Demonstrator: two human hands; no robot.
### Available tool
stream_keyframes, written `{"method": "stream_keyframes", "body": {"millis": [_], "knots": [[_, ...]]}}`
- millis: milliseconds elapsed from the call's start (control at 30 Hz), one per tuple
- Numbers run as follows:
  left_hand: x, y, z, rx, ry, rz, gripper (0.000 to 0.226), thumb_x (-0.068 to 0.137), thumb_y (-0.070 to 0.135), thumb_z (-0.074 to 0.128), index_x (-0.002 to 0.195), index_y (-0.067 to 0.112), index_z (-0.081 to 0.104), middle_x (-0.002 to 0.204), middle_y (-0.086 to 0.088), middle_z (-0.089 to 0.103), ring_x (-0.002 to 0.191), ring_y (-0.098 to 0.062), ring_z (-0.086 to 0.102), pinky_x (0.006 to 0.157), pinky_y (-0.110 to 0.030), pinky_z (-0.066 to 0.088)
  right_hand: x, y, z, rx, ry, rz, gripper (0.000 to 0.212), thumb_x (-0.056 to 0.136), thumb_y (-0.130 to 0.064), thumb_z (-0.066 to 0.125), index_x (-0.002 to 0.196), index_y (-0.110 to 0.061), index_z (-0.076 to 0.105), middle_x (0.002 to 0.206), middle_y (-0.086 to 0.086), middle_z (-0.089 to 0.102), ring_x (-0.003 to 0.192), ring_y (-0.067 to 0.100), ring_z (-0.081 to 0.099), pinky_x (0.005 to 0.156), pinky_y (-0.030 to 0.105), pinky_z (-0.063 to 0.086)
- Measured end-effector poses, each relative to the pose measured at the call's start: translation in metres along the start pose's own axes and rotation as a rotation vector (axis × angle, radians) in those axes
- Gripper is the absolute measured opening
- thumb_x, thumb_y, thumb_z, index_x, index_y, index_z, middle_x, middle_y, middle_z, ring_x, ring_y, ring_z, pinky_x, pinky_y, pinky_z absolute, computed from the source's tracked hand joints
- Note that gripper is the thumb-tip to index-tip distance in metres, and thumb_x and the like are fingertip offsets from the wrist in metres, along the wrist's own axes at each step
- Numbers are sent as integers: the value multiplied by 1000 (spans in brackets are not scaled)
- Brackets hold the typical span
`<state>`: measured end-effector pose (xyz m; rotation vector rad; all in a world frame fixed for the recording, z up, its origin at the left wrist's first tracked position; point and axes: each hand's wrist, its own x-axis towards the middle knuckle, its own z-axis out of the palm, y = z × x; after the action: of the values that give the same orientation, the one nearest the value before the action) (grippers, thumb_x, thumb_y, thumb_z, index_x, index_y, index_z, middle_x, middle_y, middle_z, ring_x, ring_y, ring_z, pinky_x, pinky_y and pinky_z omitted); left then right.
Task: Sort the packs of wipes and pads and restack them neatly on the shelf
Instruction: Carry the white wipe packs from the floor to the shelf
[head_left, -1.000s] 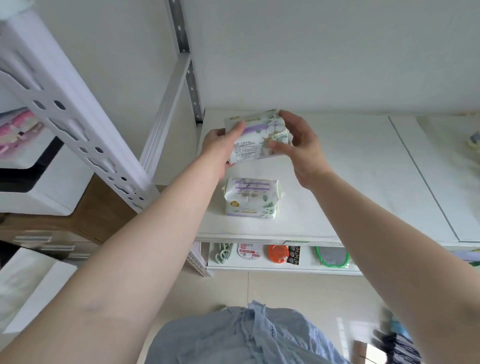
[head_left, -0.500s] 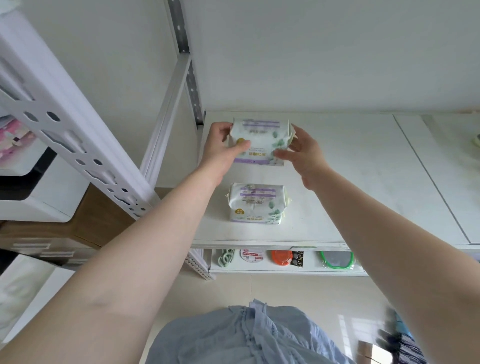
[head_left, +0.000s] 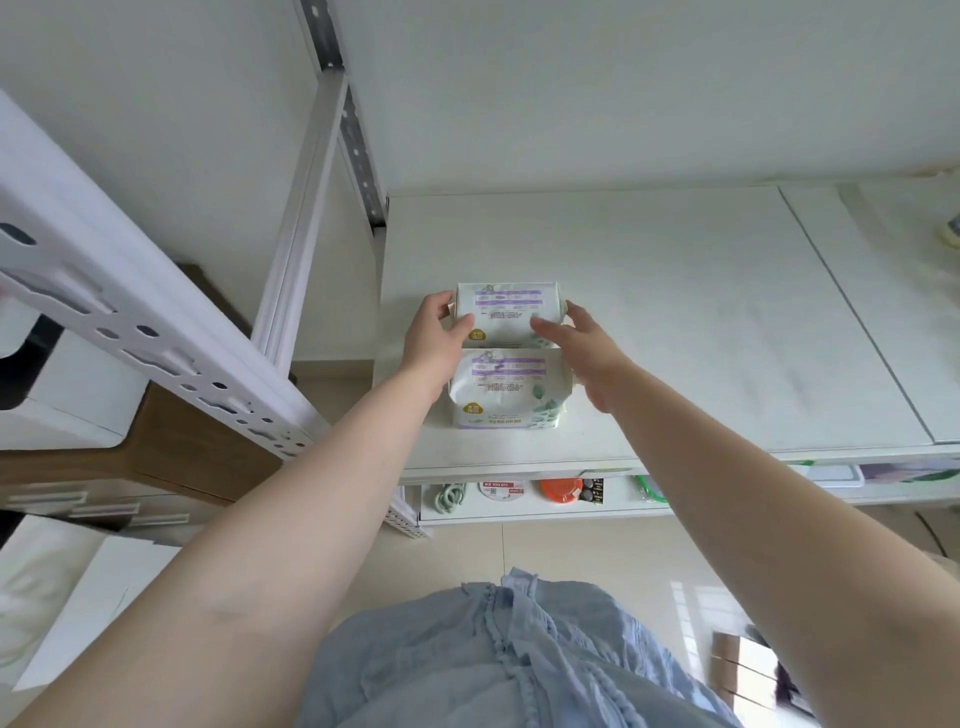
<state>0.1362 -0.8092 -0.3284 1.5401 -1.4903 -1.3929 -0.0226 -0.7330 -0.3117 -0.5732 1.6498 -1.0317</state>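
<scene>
White plastic with purple bands and green leaf print wraps the far soft pack of pads (head_left: 506, 313), which sits on the white shelf board (head_left: 675, 312) directly behind an identical near pack (head_left: 506, 387), the two touching edge to edge. The left hand (head_left: 434, 338) grips the far pack's left end, thumb curled over its top. The right hand (head_left: 584, 340) holds its right end, thumb lying across the top face. Below the near pack, under the shelf, an orange round lid (head_left: 561, 488) shows.
</scene>
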Motion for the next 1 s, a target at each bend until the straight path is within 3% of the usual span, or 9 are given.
{"method": "stream_keyframes", "body": {"millis": [100, 167, 233, 367, 467, 667, 800, 867, 1000], "knots": [[-4, 1, 2, -23, -23, -151, 46, 96, 33, 53, 138, 19, 43, 129, -1, 53, 114, -22, 55, 96, -33, 45, -5, -2, 5, -132, 97, 136, 67, 94, -48, 54, 151, -28, 24, 142, 6, 47, 120, 32, 53, 88, 47, 48], [-5, 4, 4, -72, -16, -271, 47, 95, 40, 51, 136, 19, 46, 128, 1, 55, 112, -25, 56, 98, -37, 46, -6, -5, 9, -221, 95, 243, 63, 95, -55, 44, 150, -30, 24, 145, 8, 42, 125, 39, 47, 81, 55, 51], [-7, 10, 6, -96, -24, -356, 43, 97, 41, 48, 134, 19, 48, 125, 0, 55, 110, -27, 55, 99, -38, 45, -8, -10, 13, -255, 65, 293, 60, 97, -53, 42, 148, -29, 25, 146, 10, 39, 125, 44, 46, 77, 59, 54], [-6, 19, 9, -128, -45, -416, 42, 98, 37, 47, 136, 20, 46, 131, -3, 54, 114, -30, 54, 100, -41, 45, -5, -19, 16, -309, 34, 301, 62, 95, -39, 55, 148, -25, 26, 150, 6, 29, 133, 43, 37, 91, 64, 48], [0, 24, 12, -173, 3, -399, 38, 98, 31, 51, 132, 16, 52, 121, -4, 57, 107, -26, 56, 99, -43, 46, 2, -28, 17, -248, 77, 337, 59, 95, -42, 54, 145, -19, 32, 149, 9, 29, 133, 49, 32, 75, 71, 50], [-4, 20, 19, -250, 114, -400, 23, 94, 24, 57, 113, 12, 62, 90, -5, 61, 85, -28, 62, 89, -44, 54, 4, -36, 18, -235, 159, 326, 31, 96, -38, 56, 108, -10, 51, 114, 16, 51, 112, 47, 51, 79, 69, 49], [-6, 24, 20, -243, 207, -395, 15, 92, 22, 58, 102, 13, 65, 70, 0, 56, 62, -22, 56, 72, -30, 51, 13, -37, 26, -278, 173, 268, 39, 94, -40, 59, 113, -6, 59, 92, 15, 57, 91, 39, 57, 74, 64, 53], [0, 26, 14, -253, 240, -395, 18, 92, 20, 58, 106, 12, 66, 72, 0, 56, 62, -20, 53, 68, -28, 45, 20, -41, 31, -273, 157, 239, 41, 92, -40, 61, 115, -6, 59, 96, 16, 60, 94, 39, 60, 72, 62, 54], [29, 31, -10, -287, 311, -405, 22, 89, 19, 63, 109, 9, 64, 89, -5, 62, 80, -24, 60, 72, -31, 50, 39, -54, 46, -254, 78, 137, 33, 90, -40, 64, 106, -11, 60, 109, 13, 65, 96, 40, 63, 70, 62, 56]]}}
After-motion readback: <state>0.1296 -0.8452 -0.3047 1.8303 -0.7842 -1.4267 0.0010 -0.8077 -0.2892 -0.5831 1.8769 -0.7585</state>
